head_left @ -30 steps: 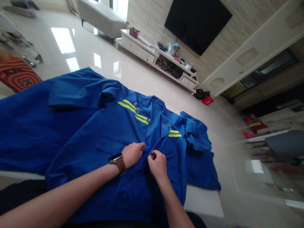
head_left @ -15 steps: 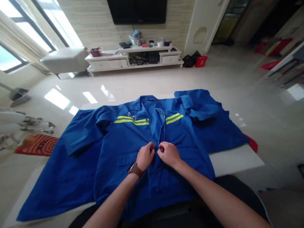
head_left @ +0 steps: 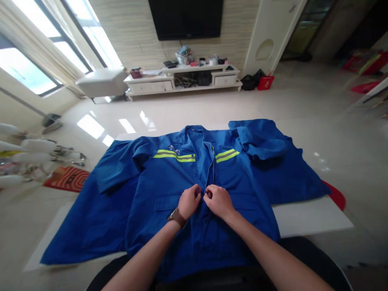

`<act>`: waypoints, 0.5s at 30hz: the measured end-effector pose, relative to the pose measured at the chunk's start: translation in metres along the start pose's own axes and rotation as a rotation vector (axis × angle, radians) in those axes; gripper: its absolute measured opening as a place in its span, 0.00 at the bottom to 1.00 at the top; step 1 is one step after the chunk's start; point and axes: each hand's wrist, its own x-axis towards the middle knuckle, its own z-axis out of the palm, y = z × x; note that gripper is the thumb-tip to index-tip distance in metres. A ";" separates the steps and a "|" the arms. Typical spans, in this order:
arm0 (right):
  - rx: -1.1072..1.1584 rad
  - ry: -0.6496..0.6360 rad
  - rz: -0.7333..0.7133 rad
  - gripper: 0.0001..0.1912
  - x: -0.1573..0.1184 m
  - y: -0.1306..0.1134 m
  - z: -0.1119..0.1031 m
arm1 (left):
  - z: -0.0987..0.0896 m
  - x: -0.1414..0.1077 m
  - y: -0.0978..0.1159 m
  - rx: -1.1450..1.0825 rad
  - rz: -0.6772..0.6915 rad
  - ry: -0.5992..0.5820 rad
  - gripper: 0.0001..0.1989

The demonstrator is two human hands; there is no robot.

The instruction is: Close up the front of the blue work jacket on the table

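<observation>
A blue work jacket with yellow-green reflective chest stripes lies front side up, collar away from me, its upper front parted. My left hand, with a watch on the wrist, pinches one front edge at mid-chest. Close beside it, my right hand grips the opposite edge, fingers curled. The fingertips nearly meet, and they hide whatever small part lies between them. More blue fabric spreads under the jacket on both sides.
The white table shows at its right end, with a red rounded object behind it. Beyond the floor stand a white TV cabinet and a grey ottoman. An orange-red bag is at the left.
The camera view has shifted, so the scene sits slightly right and lower. Both hands keep their hold at the jacket's front edges, with little visible movement.
</observation>
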 end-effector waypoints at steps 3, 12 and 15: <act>0.012 -0.013 -0.014 0.06 0.001 0.000 0.004 | 0.001 -0.001 0.000 0.018 -0.015 0.012 0.07; 0.016 -0.029 -0.052 0.08 0.002 -0.001 0.010 | -0.003 -0.005 0.003 0.093 -0.045 -0.008 0.09; 0.019 -0.033 -0.060 0.08 0.002 -0.001 0.010 | -0.005 -0.006 0.003 0.088 -0.070 -0.015 0.09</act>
